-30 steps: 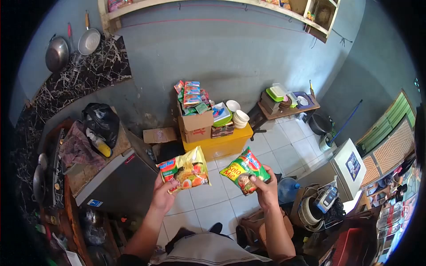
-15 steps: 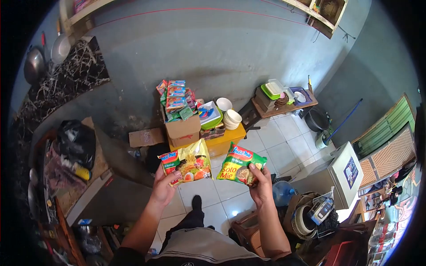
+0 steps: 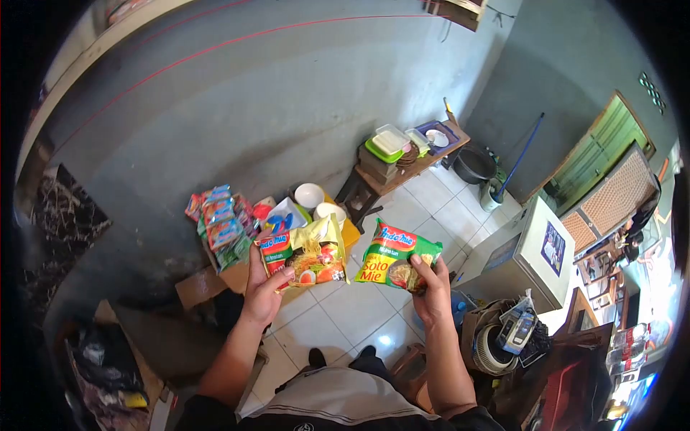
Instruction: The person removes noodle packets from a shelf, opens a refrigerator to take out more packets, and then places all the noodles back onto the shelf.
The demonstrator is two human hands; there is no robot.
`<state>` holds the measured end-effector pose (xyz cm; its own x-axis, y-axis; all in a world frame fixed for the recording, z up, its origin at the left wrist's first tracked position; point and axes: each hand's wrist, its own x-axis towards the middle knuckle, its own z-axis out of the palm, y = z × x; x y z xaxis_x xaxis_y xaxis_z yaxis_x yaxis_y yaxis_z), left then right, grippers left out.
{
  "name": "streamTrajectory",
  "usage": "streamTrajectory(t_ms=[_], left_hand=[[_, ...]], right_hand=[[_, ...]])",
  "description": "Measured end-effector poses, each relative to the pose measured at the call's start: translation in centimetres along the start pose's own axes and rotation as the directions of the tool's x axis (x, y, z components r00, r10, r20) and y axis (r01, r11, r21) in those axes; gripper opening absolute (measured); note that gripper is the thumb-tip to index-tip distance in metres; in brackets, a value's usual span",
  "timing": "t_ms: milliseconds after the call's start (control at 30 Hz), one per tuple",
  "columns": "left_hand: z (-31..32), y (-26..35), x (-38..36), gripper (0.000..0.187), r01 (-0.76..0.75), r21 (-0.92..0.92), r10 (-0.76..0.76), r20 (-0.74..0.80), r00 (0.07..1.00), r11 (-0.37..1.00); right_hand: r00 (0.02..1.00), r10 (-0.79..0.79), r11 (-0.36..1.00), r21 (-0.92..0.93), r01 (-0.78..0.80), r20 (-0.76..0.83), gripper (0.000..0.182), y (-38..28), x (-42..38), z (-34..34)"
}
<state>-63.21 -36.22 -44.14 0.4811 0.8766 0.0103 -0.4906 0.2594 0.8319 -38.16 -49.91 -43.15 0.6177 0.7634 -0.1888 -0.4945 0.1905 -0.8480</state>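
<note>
My left hand (image 3: 264,291) is closed on the edge of a yellow instant noodle packet (image 3: 313,255), thumb across its front. On the other side, my right hand (image 3: 430,287) grips a green instant noodle packet (image 3: 392,258) marked "Soto Mie" by its right edge. Both packets are held up side by side before my body, fronts facing me, with a narrow gap between them. Each looks sealed. The fingers behind the packets are hidden.
Behind the yellow packet stand sachets (image 3: 221,223) in a box and white bowls (image 3: 309,195). A wooden bench (image 3: 410,169) with containers runs along the wall. To the right are a white chest-like appliance (image 3: 539,251), a bucket (image 3: 491,195) and a black basin (image 3: 474,164). Tiled floor (image 3: 352,312) lies below.
My view has turned to the right, so the room's furniture appears shifted left. Both feet now show together below me. The two packets stay in my hands, nearly unmoved relative to my body.
</note>
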Motion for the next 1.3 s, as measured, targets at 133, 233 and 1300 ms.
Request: streamTrajectory(t_ms=[133,233,1300], left_hand=[[3.5,-1.3,5.0,0.074,-0.095,0.087,0.088,0.088,0.992,0.992],[5.6,-2.8,8.4,0.071,-0.089,0.119,0.074,0.121,0.99,0.989],[23.9,6.4,38.2,0.054,-0.639,0.528,0.537,0.357,0.765,0.559]], right_hand=[[0.999,-0.037,0.998,0.043,0.039,-0.035,0.041,-1.8,3.9,-3.0],[0.997,-0.065,0.997,0.038,0.066,-0.033,0.04,-4.3,7.2,-5.2],[0.797,-0.472,0.827,-0.123,0.548,0.376,0.043,-27.0,40.6,0.3]])
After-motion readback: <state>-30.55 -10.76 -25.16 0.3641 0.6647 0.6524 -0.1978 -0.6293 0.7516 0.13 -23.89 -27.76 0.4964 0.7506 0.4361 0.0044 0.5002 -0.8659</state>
